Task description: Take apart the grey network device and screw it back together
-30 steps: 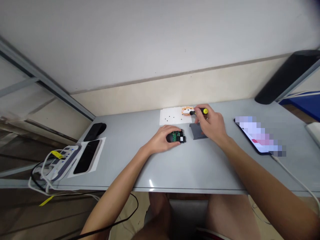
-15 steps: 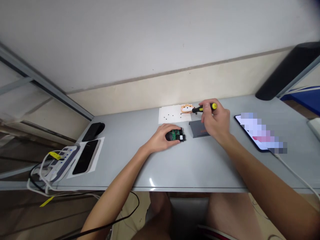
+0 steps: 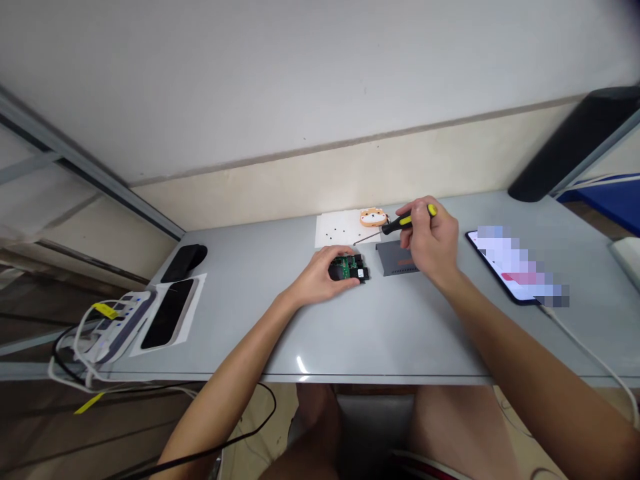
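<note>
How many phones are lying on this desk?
2. A dark-screened phone lies on white paper at the left; a lit phone lies to the right of the right hand. No others show, though one could be hidden.

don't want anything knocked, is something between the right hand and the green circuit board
Yes, the grey casing piece lies between the right hand and the green circuit board. The screwdriver in that hand appears to pass its far side, with the tip near the left hand, which holds the board.
</note>
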The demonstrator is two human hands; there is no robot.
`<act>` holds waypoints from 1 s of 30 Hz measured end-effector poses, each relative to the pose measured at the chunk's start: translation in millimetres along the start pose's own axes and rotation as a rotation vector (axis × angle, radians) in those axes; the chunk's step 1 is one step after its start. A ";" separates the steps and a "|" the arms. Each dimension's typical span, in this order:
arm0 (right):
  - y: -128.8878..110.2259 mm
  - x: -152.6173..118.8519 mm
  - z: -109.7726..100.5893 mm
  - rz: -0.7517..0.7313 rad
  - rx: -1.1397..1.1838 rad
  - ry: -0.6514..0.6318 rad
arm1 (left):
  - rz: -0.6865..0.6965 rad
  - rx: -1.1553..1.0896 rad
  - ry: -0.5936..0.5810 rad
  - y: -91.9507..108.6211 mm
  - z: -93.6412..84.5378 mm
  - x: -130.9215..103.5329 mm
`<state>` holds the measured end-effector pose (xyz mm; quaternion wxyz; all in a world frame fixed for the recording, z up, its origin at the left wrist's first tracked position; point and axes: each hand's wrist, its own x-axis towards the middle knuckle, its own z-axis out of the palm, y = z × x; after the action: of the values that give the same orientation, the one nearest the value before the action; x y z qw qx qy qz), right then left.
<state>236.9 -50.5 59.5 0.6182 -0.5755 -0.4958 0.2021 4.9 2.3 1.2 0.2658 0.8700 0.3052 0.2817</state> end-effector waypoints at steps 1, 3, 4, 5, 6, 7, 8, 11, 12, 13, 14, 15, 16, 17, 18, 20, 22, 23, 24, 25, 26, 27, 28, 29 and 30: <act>-0.9 -0.3 0.5 0.021 0.020 -0.015 | -0.012 0.000 0.017 1.1 0.1 0.2; -2.8 -1.1 1.3 0.050 0.045 -0.044 | -0.032 0.002 0.061 2.9 0.1 1.3; -3.6 -1.5 1.7 0.054 0.051 -0.053 | -0.035 0.005 0.083 3.6 0.1 2.1; -4.2 -1.9 2.0 0.054 0.054 -0.061 | -0.032 0.009 0.101 3.9 0.0 2.9; -4.5 -2.3 2.3 0.049 0.058 -0.066 | -0.023 0.012 0.120 3.9 -0.2 3.6; -4.6 -2.6 2.6 0.041 0.061 -0.070 | -0.013 0.015 0.138 3.7 -0.3 4.3; -4.5 -2.9 2.9 0.037 0.064 -0.073 | -0.004 0.016 0.156 3.2 -0.5 4.9; -4.0 -3.3 3.2 0.047 0.067 -0.088 | 0.006 0.017 0.206 1.7 -1.2 5.8; -4.0 -3.4 3.3 0.049 0.069 -0.091 | 0.009 0.017 0.219 1.3 -1.6 5.9; -4.0 -3.5 3.2 0.049 0.071 -0.093 | 0.014 0.016 0.233 1.0 -1.9 6.0; -4.1 -3.6 3.2 0.046 0.072 -0.093 | 0.021 0.016 0.244 0.8 -2.2 6.0; -4.4 -3.7 3.1 0.040 0.071 -0.094 | 0.027 0.017 0.254 0.7 -2.4 6.1; -4.6 -3.8 2.9 0.037 0.069 -0.093 | 0.030 0.021 0.259 0.7 -2.6 6.2; -4.9 -3.9 2.7 0.036 0.065 -0.095 | 0.030 0.026 0.260 0.6 -2.7 6.4; -5.2 -4.0 2.5 0.037 0.061 -0.097 | 0.026 0.031 0.261 0.4 -2.8 6.5; -5.8 -4.2 2.0 0.042 0.058 -0.099 | 0.019 0.041 0.260 0.0 -3.0 6.9; -6.4 -4.4 1.9 0.047 0.061 -0.095 | 0.022 0.047 0.260 -0.5 -3.3 7.0; -6.7 -4.5 1.9 0.050 0.063 -0.093 | 0.025 0.049 0.260 -0.6 -3.5 7.0; -7.0 -4.7 2.0 0.054 0.064 -0.092 | 0.031 0.050 0.260 -0.7 -3.8 6.9; -7.4 -4.8 2.2 0.058 0.064 -0.094 | 0.039 0.050 0.261 -0.8 -4.0 6.7; -7.7 -4.9 2.4 0.060 0.064 -0.097 | 0.048 0.051 0.264 -0.7 -4.3 6.5; -8.0 -5.0 2.6 0.061 0.064 -0.104 | 0.055 0.053 0.264 -0.6 -4.5 6.3; -8.2 -5.0 2.7 0.060 0.063 -0.112 | 0.058 0.058 0.265 -0.5 -4.6 6.1; -8.2 -5.0 2.8 0.058 0.061 -0.118 | 0.058 0.067 0.263 -0.4 -4.7 5.9; -8.1 -4.9 2.8 0.057 0.059 -0.121 | 0.054 0.077 0.261 -0.4 -4.7 5.8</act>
<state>229.8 -55.2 64.5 0.5978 -0.5575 -0.5096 0.2685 5.5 7.8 6.1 0.1825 0.8434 0.3244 0.3875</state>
